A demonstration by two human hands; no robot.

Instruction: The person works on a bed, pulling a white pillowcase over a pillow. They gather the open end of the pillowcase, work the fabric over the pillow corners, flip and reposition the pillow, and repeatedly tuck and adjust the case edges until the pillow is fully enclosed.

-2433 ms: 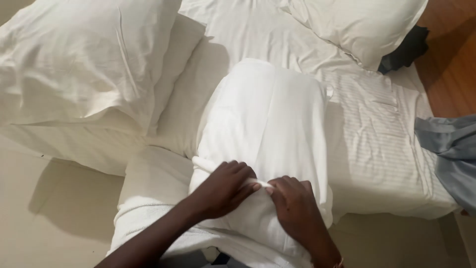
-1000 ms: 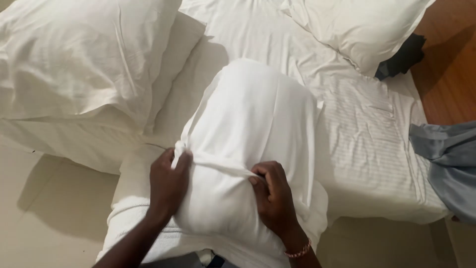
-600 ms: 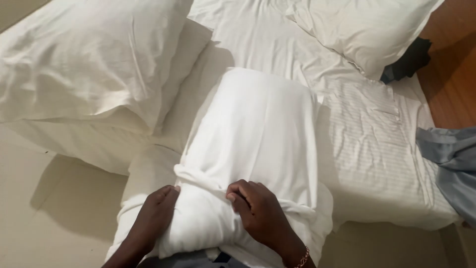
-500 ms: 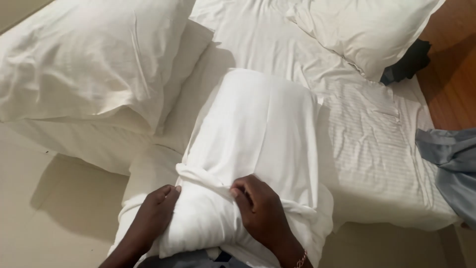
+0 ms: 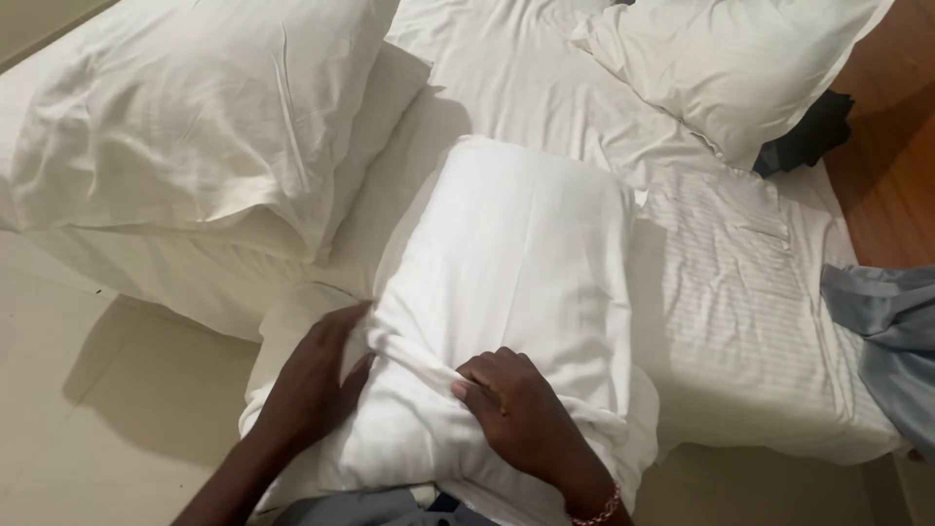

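both hands on pillow (image 5: 506,292) | left hand (image 5: 312,375) flat at its side | right hand (image 5: 516,414) pinching pillowcase hem (image 5: 419,356)

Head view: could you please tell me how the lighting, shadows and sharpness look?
Head view: warm, soft light; the bed casts a shadow on the pale floor; white pillow slightly washed out; both the left hand and right hand mostly sharp.

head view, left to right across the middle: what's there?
Big pillow → left hand → cased pillow → right hand → striped sheet → grey cloth.
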